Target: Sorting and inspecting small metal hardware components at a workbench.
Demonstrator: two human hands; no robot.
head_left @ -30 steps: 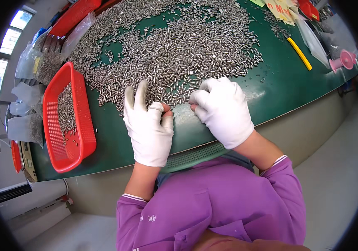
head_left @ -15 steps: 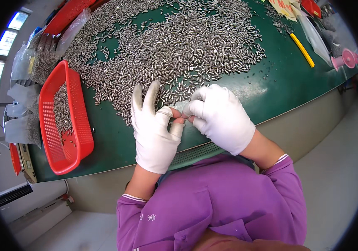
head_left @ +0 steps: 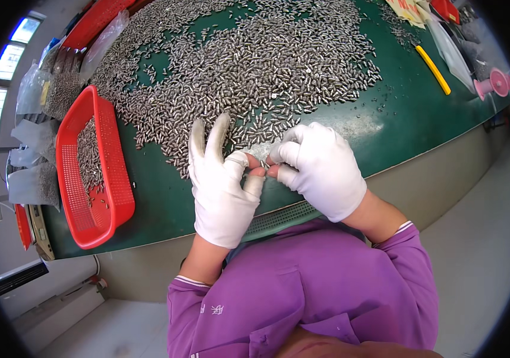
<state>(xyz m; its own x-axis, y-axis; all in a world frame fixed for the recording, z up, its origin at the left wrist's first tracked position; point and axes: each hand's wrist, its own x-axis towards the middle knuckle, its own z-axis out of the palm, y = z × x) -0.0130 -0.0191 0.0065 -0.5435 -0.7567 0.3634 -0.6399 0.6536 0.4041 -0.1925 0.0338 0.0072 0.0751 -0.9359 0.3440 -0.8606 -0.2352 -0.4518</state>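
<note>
My left hand [head_left: 222, 191] and my right hand [head_left: 321, 170] meet near the table's front edge. Both wear white gloves that leave some thumb and index tips bare. Between those pinched tips is a tiny shiny metal piece [head_left: 265, 165], mostly covered by the fingers. Two other fingers of my left hand stretch out over the near edge of a wide spread of small metal cylinders [head_left: 255, 71]. The remaining fingers of my right hand are curled in. A small pale, glossy patch [head_left: 259, 150] lies on the table just beyond the fingertips.
A red perforated basket [head_left: 125, 185] with more cylinders stands on the left of the green table [head_left: 410, 134]. Filled plastic bags [head_left: 33, 184] lie beyond it. At the right are a yellow-handled tool [head_left: 433, 70] and a pink spool-like object [head_left: 494, 83]. A green basket's rim [head_left: 281, 218] sits below the table edge.
My right hand has shifted slightly right and down, and its fingertips have parted a little from the left ones, so the shiny piece shows more. My left hand stays almost in place.
</note>
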